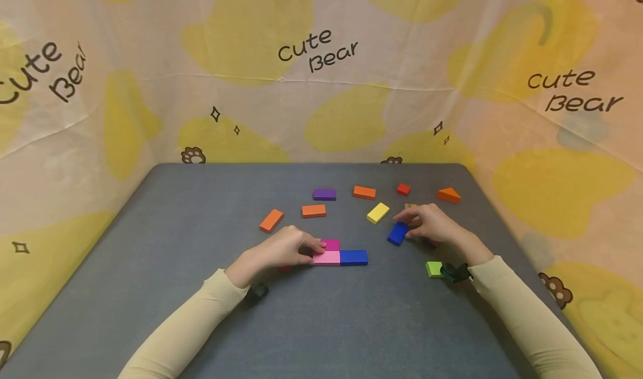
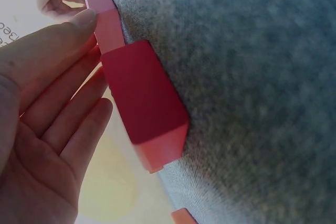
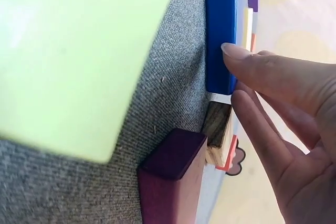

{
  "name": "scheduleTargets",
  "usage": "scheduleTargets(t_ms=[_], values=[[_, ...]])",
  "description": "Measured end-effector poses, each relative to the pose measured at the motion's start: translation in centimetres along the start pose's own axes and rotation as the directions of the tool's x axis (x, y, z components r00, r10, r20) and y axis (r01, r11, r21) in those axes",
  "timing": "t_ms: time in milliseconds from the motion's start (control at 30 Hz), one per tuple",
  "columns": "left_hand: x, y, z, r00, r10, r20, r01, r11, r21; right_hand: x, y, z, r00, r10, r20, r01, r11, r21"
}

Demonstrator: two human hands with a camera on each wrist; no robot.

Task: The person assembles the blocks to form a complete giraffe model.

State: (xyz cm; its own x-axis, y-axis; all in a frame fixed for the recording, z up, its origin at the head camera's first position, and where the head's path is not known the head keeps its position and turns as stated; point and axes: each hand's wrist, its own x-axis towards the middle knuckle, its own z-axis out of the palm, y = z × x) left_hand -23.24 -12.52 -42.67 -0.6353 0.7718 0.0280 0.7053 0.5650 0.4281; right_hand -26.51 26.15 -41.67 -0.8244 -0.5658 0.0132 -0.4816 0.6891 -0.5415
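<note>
My left hand (image 1: pixel 282 250) holds a light pink block (image 1: pixel 326 258) between thumb and index finger, its index fingertip at a magenta block (image 1: pixel 330 245) right behind. A blue block (image 1: pixel 354 257) lies end to end with the pink one on its right. Close by my left fingers, a red block (image 2: pixel 144 95) shows large in the left wrist view; the hand mostly hides it from the head camera. My right hand (image 1: pixel 436 222) pinches another blue block (image 1: pixel 398 234), thumb against its near side in the right wrist view. A purple block (image 3: pixel 176 156) and a wooden block (image 3: pixel 217 124) lie near those fingers.
A light green block (image 1: pixel 434 269) lies beside my right wrist. Farther back are a yellow block (image 1: pixel 378 213), orange blocks (image 1: pixel 313 211), a purple block (image 1: pixel 324 195), a small red block (image 1: pixel 403 189) and an orange triangle (image 1: pixel 449 195). Printed cloth (image 1: pixel 321 105) surrounds the grey table (image 1: pixel 201 211).
</note>
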Motion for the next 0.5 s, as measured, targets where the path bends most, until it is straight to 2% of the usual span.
scheduleTargets(t_ms=[500], values=[[-0.05, 0.0, -0.01, 1.0, -0.001, -0.005, 0.001, 1.0, -0.002, 0.47, -0.37, 0.48, 1.0, 0.024, 0.004, -0.024, 0.999, -0.041]])
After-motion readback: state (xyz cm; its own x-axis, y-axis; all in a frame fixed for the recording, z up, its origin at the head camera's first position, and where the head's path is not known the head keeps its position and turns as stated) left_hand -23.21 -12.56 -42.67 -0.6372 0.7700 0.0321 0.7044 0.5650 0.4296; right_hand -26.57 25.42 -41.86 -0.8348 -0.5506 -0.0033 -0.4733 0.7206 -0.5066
